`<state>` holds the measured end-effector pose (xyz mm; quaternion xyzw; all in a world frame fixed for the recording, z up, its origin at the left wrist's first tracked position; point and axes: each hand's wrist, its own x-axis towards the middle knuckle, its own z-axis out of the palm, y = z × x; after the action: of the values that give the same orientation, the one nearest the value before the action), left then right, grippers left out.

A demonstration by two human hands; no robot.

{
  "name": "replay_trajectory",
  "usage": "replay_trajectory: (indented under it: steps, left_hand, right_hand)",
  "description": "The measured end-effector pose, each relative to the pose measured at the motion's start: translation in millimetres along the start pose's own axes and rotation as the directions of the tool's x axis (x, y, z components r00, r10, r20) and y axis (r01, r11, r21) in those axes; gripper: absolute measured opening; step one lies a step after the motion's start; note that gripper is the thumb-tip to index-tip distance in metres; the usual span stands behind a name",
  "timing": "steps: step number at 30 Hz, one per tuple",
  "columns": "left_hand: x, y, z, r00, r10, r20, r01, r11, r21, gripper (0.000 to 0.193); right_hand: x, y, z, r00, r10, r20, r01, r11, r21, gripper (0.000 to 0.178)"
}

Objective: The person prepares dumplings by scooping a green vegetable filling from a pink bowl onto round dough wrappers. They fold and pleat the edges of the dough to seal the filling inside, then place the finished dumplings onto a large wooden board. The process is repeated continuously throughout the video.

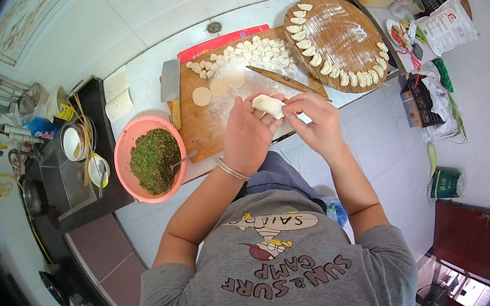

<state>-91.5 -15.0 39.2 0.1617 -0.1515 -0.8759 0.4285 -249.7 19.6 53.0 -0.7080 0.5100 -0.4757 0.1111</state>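
Above the near edge of a floured wooden board (200, 141), a folded dumpling (267, 105) lies across the fingers of my left hand (245, 141), which cradles it palm up. My right hand (318, 124) pinches the dumpling's right end between thumb and fingers. Whether its seam is fully closed, I cannot tell. Three flat round wrappers (202, 96) are on the board beyond my left hand. Many small floured dough pieces (254, 50) cover its far part. A tapered rolling pin (287, 82) rests slantwise beyond my right hand.
At left stands a pink bowl (120, 164) of chopped green filling (153, 156) with a spoon (185, 159) in it. A cleaver (170, 83) lies on the board's left edge. Several finished dumplings (325, 67) line the rim of a round wooden board (334, 31) at far right.
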Motion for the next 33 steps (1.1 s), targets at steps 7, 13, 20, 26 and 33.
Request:
replay_trajectory:
  steps: [7,13,20,26,33]
  left_hand:
    - [4,-15,-5,0.992,0.128,-0.014,-0.121,0.959,0.258,0.047]
    - [2,3,-2,0.998,0.046,-0.029,-0.039,0.978,0.204,0.055]
    - [-2,3,2,0.998,-0.064,-0.017,0.066,0.979,0.194,0.057]
    - [-7,-5,5,1.0,-0.01,-0.018,0.016,0.934,0.356,0.054]
    - [-6,-1,1,0.999,-0.042,-0.003,0.04,0.94,0.338,0.055]
  right_hand:
    - [-6,-10,13,0.938,0.339,-0.074,-0.342,0.939,-0.023,0.01]
    - [6,-10,-15,0.997,0.048,0.065,-0.043,0.996,-0.079,0.018]
    - [9,7,-19,0.972,-0.147,0.182,0.153,0.988,-0.019,0.023]
    - [0,-2,-10,0.977,0.113,0.182,-0.103,0.993,-0.065,0.016]
    - [8,-8,-28,0.991,0.054,0.122,-0.046,0.997,-0.067,0.014]
